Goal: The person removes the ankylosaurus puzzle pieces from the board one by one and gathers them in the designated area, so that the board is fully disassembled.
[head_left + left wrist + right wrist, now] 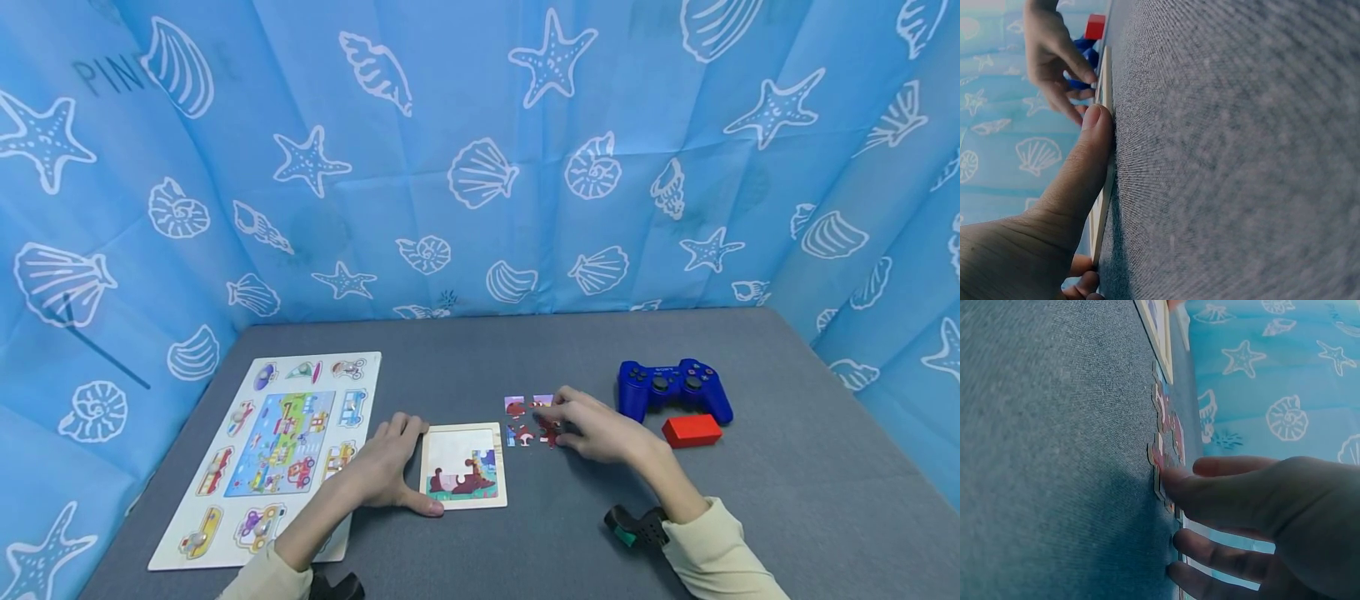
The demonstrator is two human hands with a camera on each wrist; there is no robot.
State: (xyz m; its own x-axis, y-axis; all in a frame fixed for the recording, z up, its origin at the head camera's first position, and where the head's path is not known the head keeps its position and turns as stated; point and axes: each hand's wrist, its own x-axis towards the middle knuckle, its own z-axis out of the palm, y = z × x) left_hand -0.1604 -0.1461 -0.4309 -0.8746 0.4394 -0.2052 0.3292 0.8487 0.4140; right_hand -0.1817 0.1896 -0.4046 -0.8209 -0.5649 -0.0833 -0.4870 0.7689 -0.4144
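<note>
A square wooden puzzle tray (501, 467) lies on the table, its lower part filled with picture pieces. My left hand (390, 467) grips its left side, thumb along the near edge and fingers at the far corner. To the tray's right are several loose jigsaw pieces, among them one with a red shape (514, 407) and one at the near left (519, 436). Over these reaches my right hand (600, 427), with thumb and index finger at either side of a dark red jigsaw piece (549, 433). In the right wrist view the thumb (1194, 490) partly hides that piece.
On the left lies a large white vehicle peg-puzzle board (172, 533), partly under my left forearm. A blue game controller (675, 387) and a red block (692, 431) are to the right of my right hand. A blue shell-patterned curtain (480, 233) stands behind the grey table (525, 550).
</note>
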